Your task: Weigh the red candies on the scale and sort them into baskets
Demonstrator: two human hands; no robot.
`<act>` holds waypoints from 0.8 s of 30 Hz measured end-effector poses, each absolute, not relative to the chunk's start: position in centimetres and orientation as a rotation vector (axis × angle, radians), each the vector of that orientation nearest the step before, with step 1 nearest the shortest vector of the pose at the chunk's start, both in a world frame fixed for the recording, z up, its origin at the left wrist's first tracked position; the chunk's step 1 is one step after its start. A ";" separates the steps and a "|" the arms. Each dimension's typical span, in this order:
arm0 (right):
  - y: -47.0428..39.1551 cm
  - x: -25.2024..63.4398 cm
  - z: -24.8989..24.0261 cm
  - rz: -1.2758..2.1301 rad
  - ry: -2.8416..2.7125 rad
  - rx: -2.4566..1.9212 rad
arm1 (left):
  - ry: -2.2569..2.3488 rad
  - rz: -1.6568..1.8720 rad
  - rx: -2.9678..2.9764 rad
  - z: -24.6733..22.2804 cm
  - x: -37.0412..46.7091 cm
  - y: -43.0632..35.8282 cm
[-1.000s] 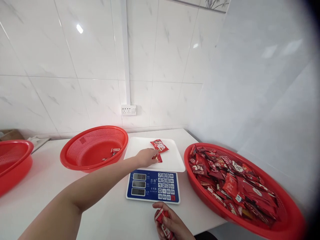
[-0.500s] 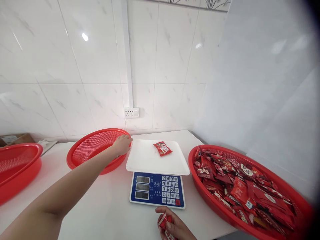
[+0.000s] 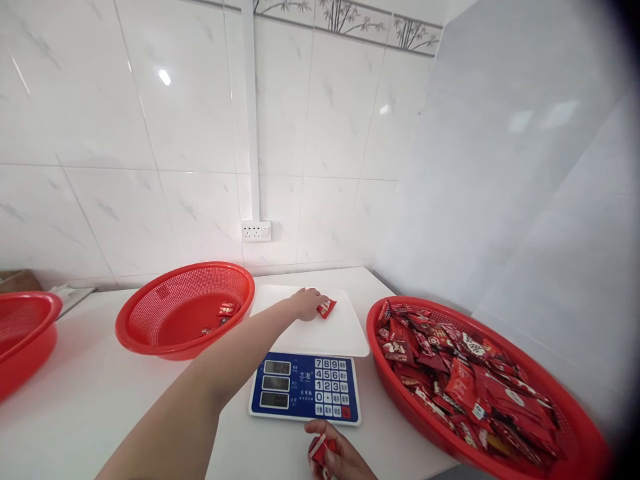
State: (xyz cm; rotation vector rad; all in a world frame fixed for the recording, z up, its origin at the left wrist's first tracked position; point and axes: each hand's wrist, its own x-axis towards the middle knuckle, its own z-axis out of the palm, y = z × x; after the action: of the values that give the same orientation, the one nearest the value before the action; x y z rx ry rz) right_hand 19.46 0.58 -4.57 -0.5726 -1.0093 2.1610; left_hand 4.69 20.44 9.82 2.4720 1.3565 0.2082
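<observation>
My left hand (image 3: 307, 304) reaches over the white weighing pan (image 3: 290, 337) of a digital scale, its fingers closed on the left part of a small red snack packet (image 3: 327, 309). The packet's right end shows beyond the fingertips. At the bottom of the view, in front of the scale's blue keypad panel (image 3: 304, 390), my right hand (image 3: 345, 457) is closed around red packets (image 3: 320, 451). How many it holds is partly hidden by the fingers.
A red basket (image 3: 373, 333) heaped with red packets stands on the right. Left of the scale, another red basket (image 3: 135, 340) holds a few packets (image 3: 227, 309). A third red basket (image 3: 30, 353) is at the left edge. Behind the table is a tiled wall with a socket (image 3: 257, 231).
My left hand has moved right, from the rim of the left basket to the packet on the pan. My right hand keeps its packets near the same place. The view has shifted slightly.
</observation>
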 end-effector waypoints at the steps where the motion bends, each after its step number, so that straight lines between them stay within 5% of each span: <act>1: 0.6 19.5 -4.5 2.166 -1.008 -0.569 | 1.371 0.265 2.416 9.8 4.3 20.4; 11: 0.0 19.2 -5.0 2.139 -0.996 -0.605 | 1.146 0.923 1.646 10.7 0.7 10.5; 17: 0.9 17.9 -0.8 1.931 -0.954 -0.710 | 0.644 1.126 0.612 11.0 0.8 4.1; 24: 1.8 16.8 5.8 1.745 -1.215 -0.728 | 0.669 1.282 0.957 10.7 2.2 2.3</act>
State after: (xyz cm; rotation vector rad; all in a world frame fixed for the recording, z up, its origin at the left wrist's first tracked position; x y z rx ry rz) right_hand 16.83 1.84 5.76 -0.7282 -1.2150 1.7446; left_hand 2.23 2.32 10.67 0.9573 0.6695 1.2825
